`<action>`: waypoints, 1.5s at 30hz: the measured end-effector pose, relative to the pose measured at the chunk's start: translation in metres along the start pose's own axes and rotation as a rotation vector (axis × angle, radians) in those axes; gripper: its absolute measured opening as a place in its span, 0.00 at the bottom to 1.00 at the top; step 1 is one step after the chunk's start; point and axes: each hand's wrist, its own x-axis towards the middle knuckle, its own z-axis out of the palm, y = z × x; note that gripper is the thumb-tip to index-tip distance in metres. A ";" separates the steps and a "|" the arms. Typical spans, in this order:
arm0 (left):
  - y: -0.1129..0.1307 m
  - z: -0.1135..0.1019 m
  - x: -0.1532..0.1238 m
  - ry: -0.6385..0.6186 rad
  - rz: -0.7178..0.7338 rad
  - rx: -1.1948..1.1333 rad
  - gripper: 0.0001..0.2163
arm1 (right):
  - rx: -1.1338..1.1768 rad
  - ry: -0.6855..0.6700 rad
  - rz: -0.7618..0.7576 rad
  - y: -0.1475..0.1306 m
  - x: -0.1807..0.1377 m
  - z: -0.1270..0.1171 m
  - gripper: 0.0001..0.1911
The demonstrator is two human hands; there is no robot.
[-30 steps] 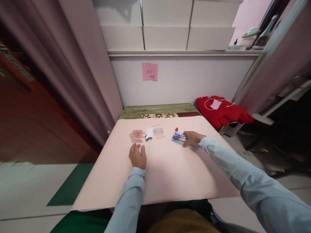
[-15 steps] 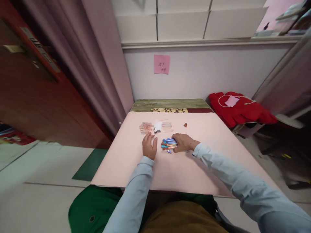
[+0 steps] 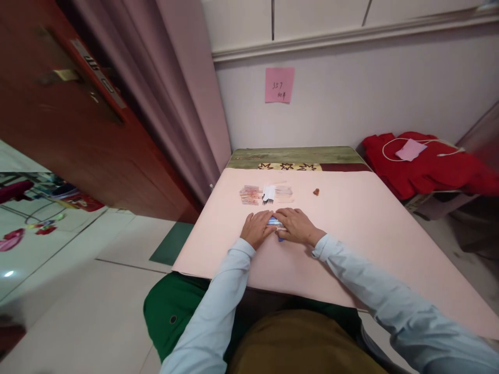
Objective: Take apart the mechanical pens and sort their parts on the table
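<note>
A bundle of blue pens (image 3: 275, 223) lies on the pink table top (image 3: 351, 228), mostly covered by both my hands. My left hand (image 3: 258, 228) rests against the bundle's left side with curled fingers. My right hand (image 3: 297, 226) covers its right side, fingers closed over the pens. Just beyond my hands sit small clear packets with reddish and white-black contents (image 3: 265, 194). A tiny brown object (image 3: 316, 191) lies further right.
A pink sticky note (image 3: 279, 85) hangs on the wall behind the table. Red clothing with a white cable (image 3: 421, 163) lies to the right. A dark wooden door (image 3: 58, 114) and a curtain (image 3: 171, 93) stand on the left. Green fabric (image 3: 175, 311) is under the table's near edge.
My right hand dragged the pens from the right side toward the middle of the table. My left hand moved in to meet them. The camera view shifted left.
</note>
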 end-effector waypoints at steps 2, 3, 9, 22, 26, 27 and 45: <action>-0.006 -0.002 -0.004 -0.015 -0.027 0.007 0.22 | -0.015 -0.026 0.012 0.000 0.000 -0.001 0.32; -0.008 -0.002 -0.005 -0.019 -0.033 0.005 0.21 | -0.023 -0.032 0.020 -0.001 0.000 -0.001 0.32; -0.014 0.006 -0.008 0.035 -0.043 -0.055 0.18 | -0.041 -0.048 0.049 0.000 -0.006 -0.004 0.32; -0.025 0.014 -0.008 0.271 -0.074 -0.136 0.13 | -0.065 0.015 0.134 0.004 -0.022 0.001 0.32; -0.027 0.014 -0.009 0.281 -0.046 -0.203 0.13 | -0.054 0.044 0.154 0.011 -0.025 0.001 0.31; -0.027 0.014 -0.010 0.266 -0.027 -0.206 0.14 | -0.041 0.052 0.149 0.012 -0.025 0.002 0.31; -0.018 0.010 -0.008 0.204 0.016 -0.172 0.12 | 0.002 0.259 0.228 0.004 -0.024 0.021 0.25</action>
